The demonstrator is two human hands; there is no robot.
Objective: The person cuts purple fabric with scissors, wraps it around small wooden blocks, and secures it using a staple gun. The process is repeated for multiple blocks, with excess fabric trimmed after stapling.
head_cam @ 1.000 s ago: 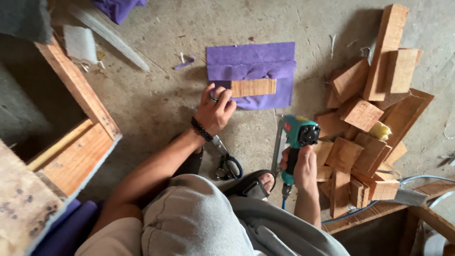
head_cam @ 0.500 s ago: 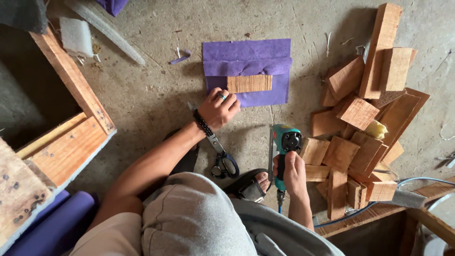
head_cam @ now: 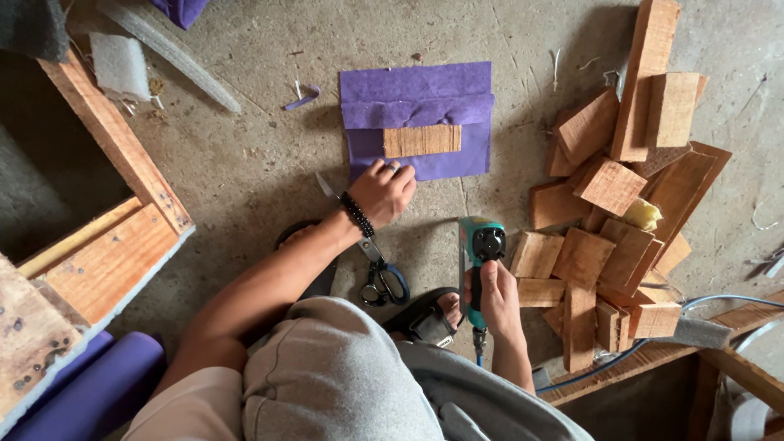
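Lowered, left hand point(head_cam: 385, 193) presses purple fabric point(head_cam: 420, 121) (wood block point(head_cam: 421, 140) atop).

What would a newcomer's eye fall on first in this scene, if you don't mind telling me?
Most likely the purple fabric spread on the concrete floor at top centre, with a small wooden block lying on it and the left hand pressing its near edge. Next, the teal power tool gripped in the right hand, beside a jumbled pile of wooden offcuts on the right.
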